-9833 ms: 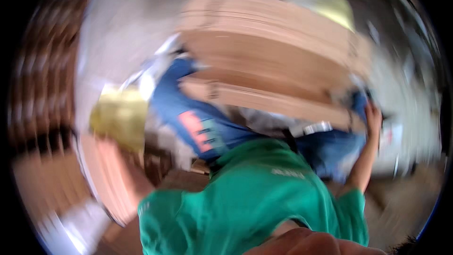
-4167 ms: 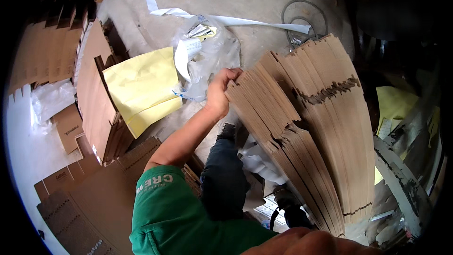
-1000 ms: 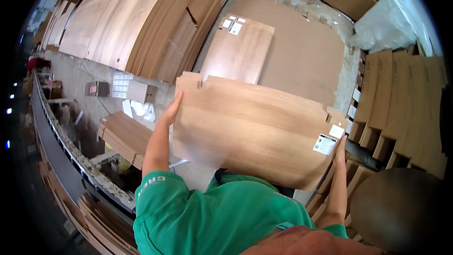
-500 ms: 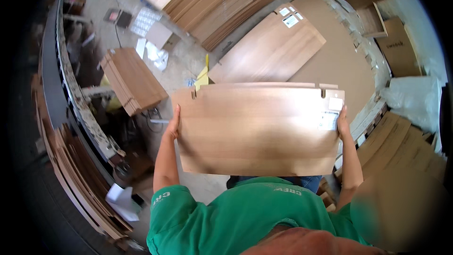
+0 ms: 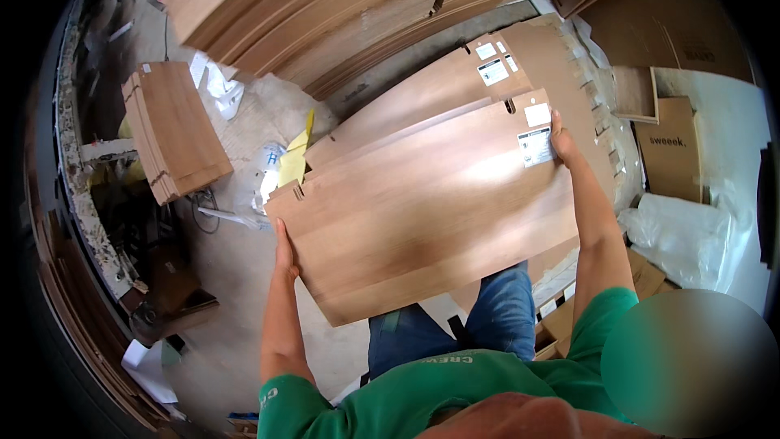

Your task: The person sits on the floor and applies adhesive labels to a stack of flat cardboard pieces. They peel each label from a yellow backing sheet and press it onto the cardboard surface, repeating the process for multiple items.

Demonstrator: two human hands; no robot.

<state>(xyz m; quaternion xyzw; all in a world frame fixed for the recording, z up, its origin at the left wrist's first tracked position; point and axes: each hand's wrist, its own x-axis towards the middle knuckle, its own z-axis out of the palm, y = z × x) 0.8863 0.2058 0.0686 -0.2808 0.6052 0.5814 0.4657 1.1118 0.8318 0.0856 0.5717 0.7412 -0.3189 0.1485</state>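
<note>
A wood-grain panel (image 5: pixel 422 219) spans between my two hands, tilted with its right end farther away. My left hand (image 5: pixel 284 254) grips its left short edge, fingers hidden beneath. At the opposite short edge, my right hand (image 5: pixel 562 138) holds it beside two white labels. Notches are cut near both far corners of the panel. Just beyond it, partly covered, a second wood-grain panel (image 5: pixel 422 89) with similar labels lies on a cardboard sheet (image 5: pixel 539 39).
Stacked boards (image 5: pixel 325 24) stand at the far side. On the left is a small pile of panels (image 5: pixel 179 130) beside a worn metal frame (image 5: pixel 77 187). Yellow paper (image 5: pixel 295 158) lies past the panel's left end. Plastic wrap (image 5: pixel 678 236) and a cardboard box (image 5: pixel 670 150) are at right.
The held panel has swung counterclockwise, its right end moving farther away and its left end nearer. It now overlaps more of the panel lying beyond. Both hands have kept their grip.
</note>
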